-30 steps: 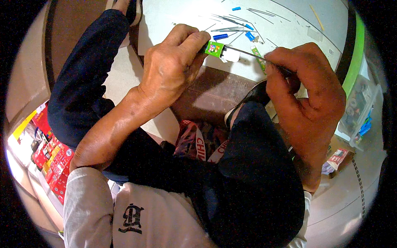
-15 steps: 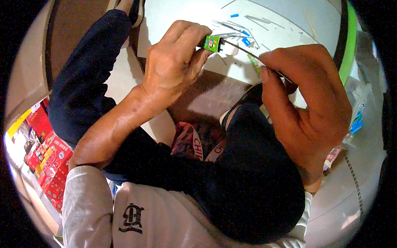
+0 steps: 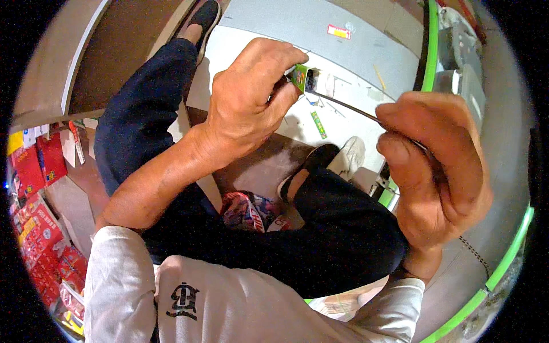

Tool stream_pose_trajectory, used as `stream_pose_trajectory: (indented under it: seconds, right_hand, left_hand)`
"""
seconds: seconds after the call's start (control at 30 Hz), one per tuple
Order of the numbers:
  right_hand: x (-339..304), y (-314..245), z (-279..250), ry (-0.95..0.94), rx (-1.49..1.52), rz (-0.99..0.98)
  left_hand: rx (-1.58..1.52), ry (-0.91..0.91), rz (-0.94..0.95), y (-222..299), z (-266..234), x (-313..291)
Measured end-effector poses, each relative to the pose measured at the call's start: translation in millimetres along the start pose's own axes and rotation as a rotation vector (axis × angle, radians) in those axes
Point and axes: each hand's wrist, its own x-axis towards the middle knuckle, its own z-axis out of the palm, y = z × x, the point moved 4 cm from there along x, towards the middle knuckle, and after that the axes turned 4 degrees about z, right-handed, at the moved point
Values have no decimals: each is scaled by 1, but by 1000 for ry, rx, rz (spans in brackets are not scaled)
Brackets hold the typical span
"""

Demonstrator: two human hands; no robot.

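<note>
My left hand (image 3: 243, 106) pinches a small green box-shaped piece (image 3: 299, 78) with a colourful print between thumb and fingers. The black end (image 3: 311, 80) of that piece faces right. Thumb and forefinger of my right hand (image 3: 440, 166) grip a thin dark rod (image 3: 350, 108). Its far tip reaches the black end of the green piece; whether it touches or goes inside, I cannot tell. Both hands are raised over a white surface. Beneath them lie thin grey sticks (image 3: 337, 110) and a green patterned strip (image 3: 318, 124).
A pale board (image 3: 320, 23) with a red-and-yellow label (image 3: 339, 31) is at the far side. Bright green edging (image 3: 430, 51) runs along the right. Red printed packages (image 3: 37, 223) stand at the left. A patterned bag (image 3: 243, 211) lies between my legs.
The view has shifted, bringing more of the far board and right side into sight. Both hands keep their grips, and the rod's tip stays at the green piece's black end.
</note>
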Motion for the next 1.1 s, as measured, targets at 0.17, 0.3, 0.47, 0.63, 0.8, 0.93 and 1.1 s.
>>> stream_pose_trajectory:
  seconds: [0.17,0.3,0.47,0.63,0.8,0.93,1.1]
  right_hand:
    - [15,-37,-7,-47,-172,-63]
    - [20,-53,-6,4,-193,-35]
    - [29,-70,-4,-84,-303,-31]
    - [32,-79,8,-29,-416,-44]
    - [37,-82,18,-62,-489,-77]
    - [36,-77,24,5,-386,-50]
    - [31,-62,33,73,-365,-85]
  left_hand:
    - [-89,24,11,9,-17,6]
    - [-145,47,-47,16,-25,8]
    - [-180,74,-33,16,-29,10]
    - [-198,33,-46,11,-33,7]
    - [-174,57,-1,8,-36,7]
    - [-109,76,37,9,-37,8]
    - [-66,37,39,9,-35,6]
